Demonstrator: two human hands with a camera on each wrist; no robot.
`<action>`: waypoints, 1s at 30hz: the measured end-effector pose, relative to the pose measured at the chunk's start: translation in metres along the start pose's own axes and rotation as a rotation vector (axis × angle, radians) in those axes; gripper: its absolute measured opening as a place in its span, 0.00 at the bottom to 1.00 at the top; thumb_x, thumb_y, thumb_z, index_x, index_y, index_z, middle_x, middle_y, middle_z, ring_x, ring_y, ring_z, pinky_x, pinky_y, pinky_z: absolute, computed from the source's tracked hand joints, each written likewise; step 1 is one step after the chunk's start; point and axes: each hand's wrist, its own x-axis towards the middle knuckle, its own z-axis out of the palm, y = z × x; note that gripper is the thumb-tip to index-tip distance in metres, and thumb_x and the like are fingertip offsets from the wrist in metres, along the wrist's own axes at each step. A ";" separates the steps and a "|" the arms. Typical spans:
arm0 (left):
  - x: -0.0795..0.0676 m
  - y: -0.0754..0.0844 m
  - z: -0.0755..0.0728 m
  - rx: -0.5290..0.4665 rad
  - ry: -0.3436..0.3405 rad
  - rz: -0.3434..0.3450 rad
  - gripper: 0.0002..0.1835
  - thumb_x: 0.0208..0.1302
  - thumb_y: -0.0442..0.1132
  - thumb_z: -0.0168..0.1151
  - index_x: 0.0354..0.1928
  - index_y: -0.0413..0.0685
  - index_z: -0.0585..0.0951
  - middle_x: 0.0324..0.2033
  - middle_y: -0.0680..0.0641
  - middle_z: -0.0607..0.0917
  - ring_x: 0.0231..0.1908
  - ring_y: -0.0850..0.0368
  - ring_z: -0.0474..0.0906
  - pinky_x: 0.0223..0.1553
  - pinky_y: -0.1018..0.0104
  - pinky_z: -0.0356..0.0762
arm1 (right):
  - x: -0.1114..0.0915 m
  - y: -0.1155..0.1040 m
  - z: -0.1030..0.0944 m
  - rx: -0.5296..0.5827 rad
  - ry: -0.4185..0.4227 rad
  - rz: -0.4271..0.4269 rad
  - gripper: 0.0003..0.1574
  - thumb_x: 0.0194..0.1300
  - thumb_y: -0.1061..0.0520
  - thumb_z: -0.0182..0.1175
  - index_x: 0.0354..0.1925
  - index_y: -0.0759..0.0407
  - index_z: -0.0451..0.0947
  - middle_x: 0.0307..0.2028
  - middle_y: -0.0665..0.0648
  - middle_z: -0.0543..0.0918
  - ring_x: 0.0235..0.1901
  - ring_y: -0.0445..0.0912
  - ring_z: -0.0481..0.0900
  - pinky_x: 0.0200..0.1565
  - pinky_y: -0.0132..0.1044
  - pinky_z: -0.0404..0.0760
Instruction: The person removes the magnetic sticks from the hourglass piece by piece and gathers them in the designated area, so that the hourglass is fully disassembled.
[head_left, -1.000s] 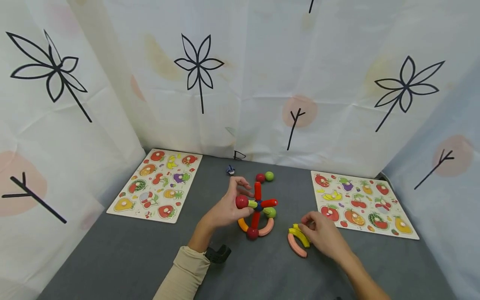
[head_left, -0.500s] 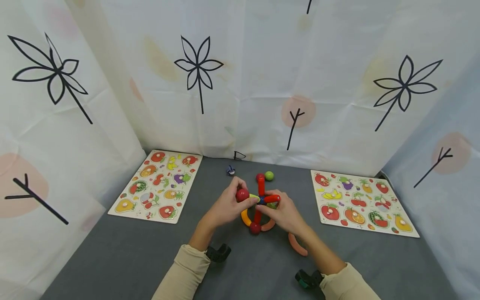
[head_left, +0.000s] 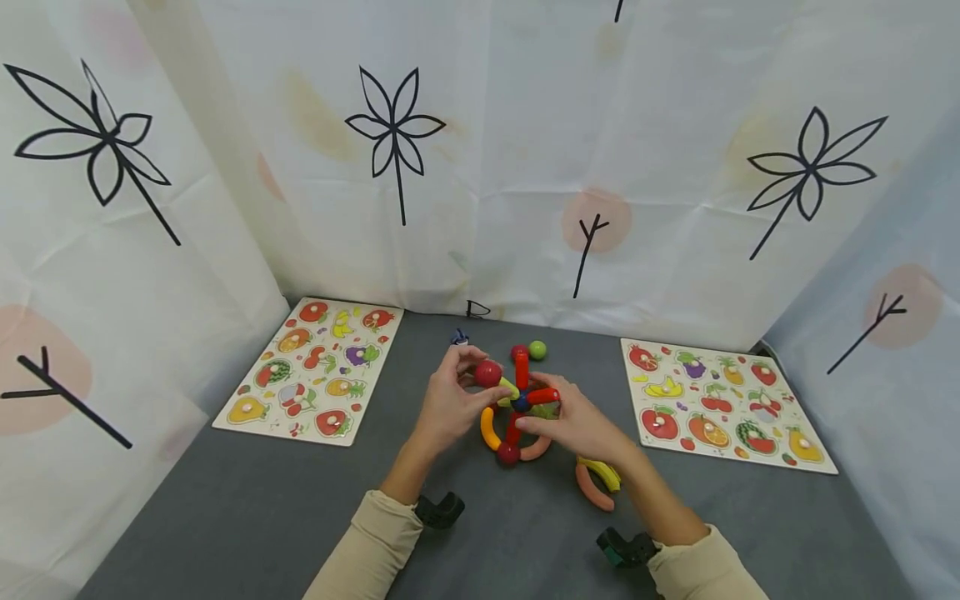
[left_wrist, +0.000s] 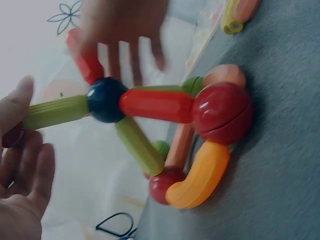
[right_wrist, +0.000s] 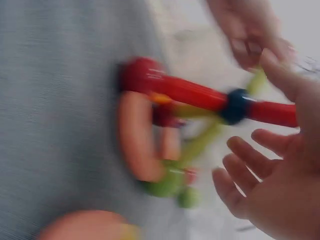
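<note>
A construction of magnetic rods and balls stands on the table, with a blue ball (left_wrist: 107,99) at its hub. Sloping rods, one red (left_wrist: 160,105) and the others green, run down to a ring of curved orange (left_wrist: 202,177) and pink (right_wrist: 135,135) rods joined by balls. My left hand (head_left: 448,404) grips a red ball (head_left: 488,373) at the end of a green rod (left_wrist: 57,112) that meets the hub. Fingers apart, my right hand (head_left: 581,425) is around the hub and a red rod (head_left: 543,396); whether it touches them is blurred.
Curved yellow (head_left: 602,473) and pink (head_left: 593,490) rods lie right of the construction. A loose green ball (head_left: 537,350) and red ball sit behind it, near a small blue object (head_left: 459,337). Fruit puzzle boards lie left (head_left: 311,375) and right (head_left: 727,408).
My right hand has come from the loose curved rods to the construction, and its fingers have since spread. My left hand has moved slightly up, raising the red ball.
</note>
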 end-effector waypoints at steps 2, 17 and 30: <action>0.000 -0.001 0.004 -0.045 0.033 0.027 0.28 0.55 0.35 0.77 0.56 0.46 0.74 0.50 0.44 0.88 0.48 0.49 0.86 0.51 0.55 0.86 | -0.003 -0.006 -0.014 -0.012 0.005 -0.048 0.47 0.70 0.43 0.65 0.77 0.53 0.57 0.68 0.61 0.69 0.60 0.56 0.70 0.55 0.50 0.76; 0.001 -0.014 0.024 -0.066 0.014 -0.095 0.17 0.61 0.39 0.74 0.52 0.48 0.83 0.44 0.43 0.89 0.41 0.54 0.85 0.44 0.70 0.84 | 0.023 -0.056 -0.018 -0.198 0.118 -0.424 0.26 0.65 0.55 0.70 0.61 0.54 0.81 0.52 0.56 0.81 0.48 0.48 0.76 0.43 0.38 0.78; -0.001 -0.009 0.024 -0.053 -0.002 -0.108 0.17 0.58 0.42 0.77 0.47 0.48 0.84 0.41 0.46 0.87 0.39 0.58 0.85 0.44 0.71 0.84 | 0.057 -0.022 -0.058 -0.048 0.261 -0.047 0.29 0.72 0.54 0.64 0.66 0.63 0.72 0.57 0.67 0.81 0.56 0.60 0.82 0.54 0.48 0.83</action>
